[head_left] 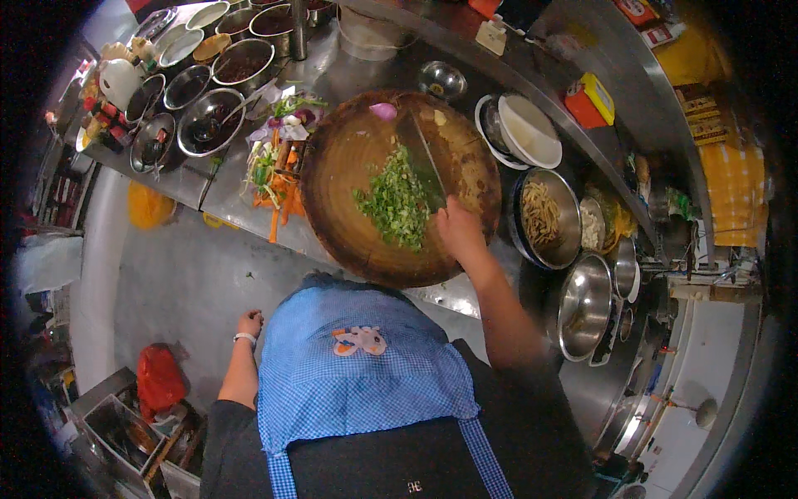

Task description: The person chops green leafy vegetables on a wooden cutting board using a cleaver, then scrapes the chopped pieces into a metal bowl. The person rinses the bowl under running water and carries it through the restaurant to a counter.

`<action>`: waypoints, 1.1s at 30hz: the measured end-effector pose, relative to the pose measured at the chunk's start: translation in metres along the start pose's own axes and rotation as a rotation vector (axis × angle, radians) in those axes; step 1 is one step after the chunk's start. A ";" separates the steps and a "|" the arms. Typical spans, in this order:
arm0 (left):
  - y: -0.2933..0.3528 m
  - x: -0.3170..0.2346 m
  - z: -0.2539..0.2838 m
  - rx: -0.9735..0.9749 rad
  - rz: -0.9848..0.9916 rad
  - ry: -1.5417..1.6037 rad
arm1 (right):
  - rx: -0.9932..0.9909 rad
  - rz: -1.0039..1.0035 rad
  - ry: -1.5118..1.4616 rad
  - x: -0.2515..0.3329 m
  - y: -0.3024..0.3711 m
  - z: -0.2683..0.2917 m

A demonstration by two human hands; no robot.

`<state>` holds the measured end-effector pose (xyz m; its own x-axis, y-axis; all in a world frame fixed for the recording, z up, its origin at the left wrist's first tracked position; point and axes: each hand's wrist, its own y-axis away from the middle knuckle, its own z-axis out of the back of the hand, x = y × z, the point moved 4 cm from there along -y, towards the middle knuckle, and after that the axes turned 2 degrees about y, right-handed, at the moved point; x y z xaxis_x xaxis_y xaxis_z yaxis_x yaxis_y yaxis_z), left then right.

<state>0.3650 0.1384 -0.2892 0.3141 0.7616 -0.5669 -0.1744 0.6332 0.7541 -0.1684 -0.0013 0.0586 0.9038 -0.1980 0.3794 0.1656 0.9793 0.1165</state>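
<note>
On a stainless-steel counter (332,79), a round wooden chopping block (334,166) is set. Chopped greens (395,201) are heaped mid-block, beside a cleaver (426,162) gripped by the right hand (460,231); whether the left hand (251,321), well apart, is closed cannot be told. Even mincing is best got with the heap gathered, clear of the purple shallot (383,111).

I see the right hand (459,228) gripping a cleaver (426,168) beside chopped greens (397,200), mid-frame. The left hand (250,321) hangs lower left.
</note>
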 end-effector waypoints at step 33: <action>-0.009 -0.028 -0.012 -0.019 -0.080 -0.067 | 0.093 0.136 0.094 0.009 0.033 -0.017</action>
<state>0.3465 0.1132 -0.2838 0.3895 0.6980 -0.6009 -0.1637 0.6945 0.7006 -0.1484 0.0305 0.0506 0.9489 -0.0547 0.3107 0.0060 0.9878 0.1557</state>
